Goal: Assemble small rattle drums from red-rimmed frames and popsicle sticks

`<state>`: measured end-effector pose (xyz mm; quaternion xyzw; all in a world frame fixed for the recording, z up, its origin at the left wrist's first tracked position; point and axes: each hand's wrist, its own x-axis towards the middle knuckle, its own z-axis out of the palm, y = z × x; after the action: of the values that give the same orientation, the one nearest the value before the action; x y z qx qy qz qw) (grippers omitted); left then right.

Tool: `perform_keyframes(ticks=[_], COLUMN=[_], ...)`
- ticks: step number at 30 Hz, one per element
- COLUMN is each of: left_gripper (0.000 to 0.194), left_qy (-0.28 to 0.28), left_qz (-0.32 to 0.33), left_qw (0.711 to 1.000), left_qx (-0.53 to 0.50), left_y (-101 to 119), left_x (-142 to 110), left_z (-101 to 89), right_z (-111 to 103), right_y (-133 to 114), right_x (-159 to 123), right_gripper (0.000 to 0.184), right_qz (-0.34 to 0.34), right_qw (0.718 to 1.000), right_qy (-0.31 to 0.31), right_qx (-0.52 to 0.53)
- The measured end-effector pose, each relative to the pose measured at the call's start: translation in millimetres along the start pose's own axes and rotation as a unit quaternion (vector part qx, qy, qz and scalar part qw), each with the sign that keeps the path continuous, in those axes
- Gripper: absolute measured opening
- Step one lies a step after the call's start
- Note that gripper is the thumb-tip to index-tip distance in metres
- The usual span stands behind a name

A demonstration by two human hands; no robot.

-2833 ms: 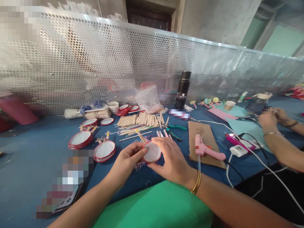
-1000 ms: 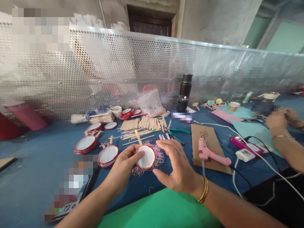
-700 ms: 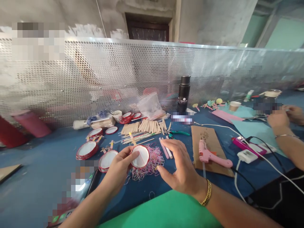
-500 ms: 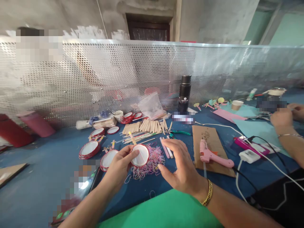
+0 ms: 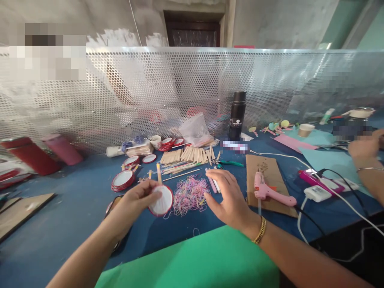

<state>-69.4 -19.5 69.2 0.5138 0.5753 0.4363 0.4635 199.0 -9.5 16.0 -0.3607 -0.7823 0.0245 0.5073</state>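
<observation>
My left hand (image 5: 136,202) is closed on a small round paddle (image 5: 163,201), a white disc with a red rim and a wooden stick pointing away from me. The thumb presses on its white face. My right hand (image 5: 229,200) hovers open, fingers apart, holding nothing. Between the hands lies a tangled heap of thin pink and purple loops (image 5: 189,194), like rubber bands. Just beyond my right fingertips are pink and white rods (image 5: 211,182), partly hidden. Left of the heap rests a stack of similar red-rimmed discs (image 5: 123,181).
Wooden craft sticks (image 5: 192,154) and green-handled pliers (image 5: 231,163) lie behind the heap. At right, a pink glue gun (image 5: 270,194) rests on cardboard (image 5: 255,168), its cord trailing near a power strip (image 5: 318,192). A black bottle (image 5: 238,116) stands before the perforated metal screen (image 5: 156,88). Another person's hand (image 5: 364,150) is far right.
My left hand has drawn the paddle left and slightly nearer, away from the heap of loops. My right hand stays open in nearly the same place. The view has shifted a little.
</observation>
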Motion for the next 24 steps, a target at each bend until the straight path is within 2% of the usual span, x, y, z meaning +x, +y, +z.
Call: perform_keyframes(ticks=[2,4,9,14,17,20,22,24], left_gripper=[0.033,0.035,0.039,0.037,0.036,0.036,0.039,0.043], left_qy=[-0.049,-0.062,-0.038,0.000,0.011,0.023,0.021,0.018], left_qz=[-0.006,-0.015,0.003,0.011,0.031,0.051,0.056,0.062], left_qw=[0.998,0.995,0.986,0.978,0.963,0.933,0.908,0.873], left_qx=[0.042,0.073,0.163,0.210,0.266,0.354,0.414,0.484], left_y=[-9.2,-20.5,-45.3,-49.9,-45.1,-39.9,-37.7,-36.2], left_x=[-9.9,-17.6,-25.4,-27.1,-29.9,-33.9,-37.3,-41.4], left_z=[-0.7,-1.8,-14.6,-19.6,-14.6,-8.2,-4.0,0.5], right_z=[0.7,-0.5,-14.9,-24.4,-12.1,12.7,31.1,47.6], right_y=[1.2,0.7,-13.5,-25.2,-17.4,-0.1,13.6,26.9], right_x=[1.1,3.0,13.0,30.6,45.4,63.3,75.7,87.0], right_gripper=[0.042,0.040,0.036,0.028,0.021,0.015,0.015,0.020], right_qz=[0.004,0.011,0.025,0.018,-0.011,-0.018,-0.025,-0.048], right_qw=[1.000,1.000,0.998,0.994,0.990,0.978,0.959,0.922], right_qy=[-0.013,-0.023,-0.055,-0.107,-0.141,-0.191,-0.237,-0.299], right_qx=[-0.001,0.000,0.005,0.018,-0.009,-0.077,-0.150,-0.242])
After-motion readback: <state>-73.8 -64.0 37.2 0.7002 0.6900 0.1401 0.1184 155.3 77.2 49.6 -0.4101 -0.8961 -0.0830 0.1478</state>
